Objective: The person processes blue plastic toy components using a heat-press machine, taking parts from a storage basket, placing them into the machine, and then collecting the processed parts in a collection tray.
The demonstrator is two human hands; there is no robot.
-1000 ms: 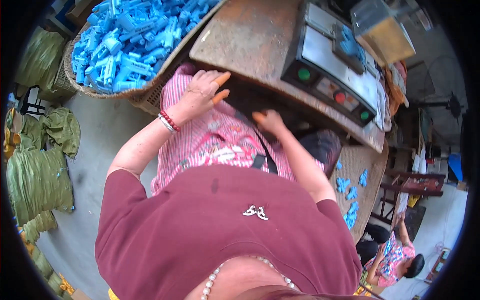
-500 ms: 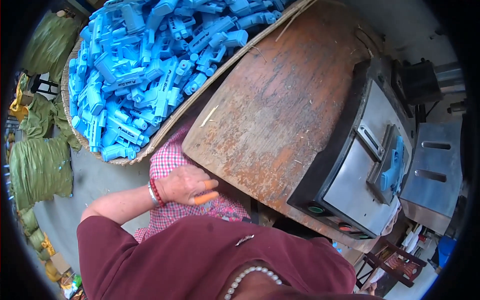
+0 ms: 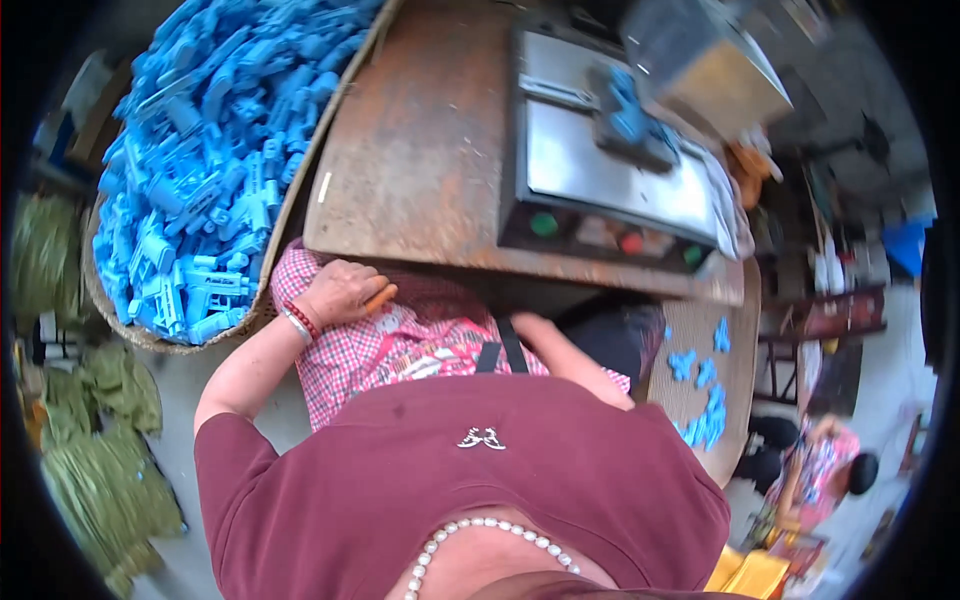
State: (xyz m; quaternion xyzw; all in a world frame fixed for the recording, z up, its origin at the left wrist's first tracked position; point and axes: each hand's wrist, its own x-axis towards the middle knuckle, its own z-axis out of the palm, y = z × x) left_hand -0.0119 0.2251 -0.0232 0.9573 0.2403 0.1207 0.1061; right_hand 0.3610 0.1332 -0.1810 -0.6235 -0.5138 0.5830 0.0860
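My left hand (image 3: 350, 293) rests on the checked apron (image 3: 340, 350) over my lap, its fingers curled, orange covers on some of them. Nothing shows in its grip, and the basket edge is just beside it. Part of my right hand (image 3: 533, 326) appears low by the table's front edge; its fingers are hidden. Left of me, a big woven basket (image 3: 115, 330) is heaped with blue plastic toy pistols (image 3: 200, 200). On the table, a metal-topped machine (image 3: 560, 150) carries one blue toy pistol (image 3: 627, 105) in a dark holder (image 3: 640, 145).
The worn wooden table (image 3: 400, 150) spans the front. To my right, several blue toy pistols (image 3: 705, 420) lie on a tan surface (image 3: 680, 335). Green sacks (image 3: 95, 500) stand on the floor at left. Another person (image 3: 820, 465) is at the far right.
My view has swung right, so the basket, table and machine appear shifted left. My right forearm and the tan surface with pistols have come into sight. My left hand now lies lower on the apron.
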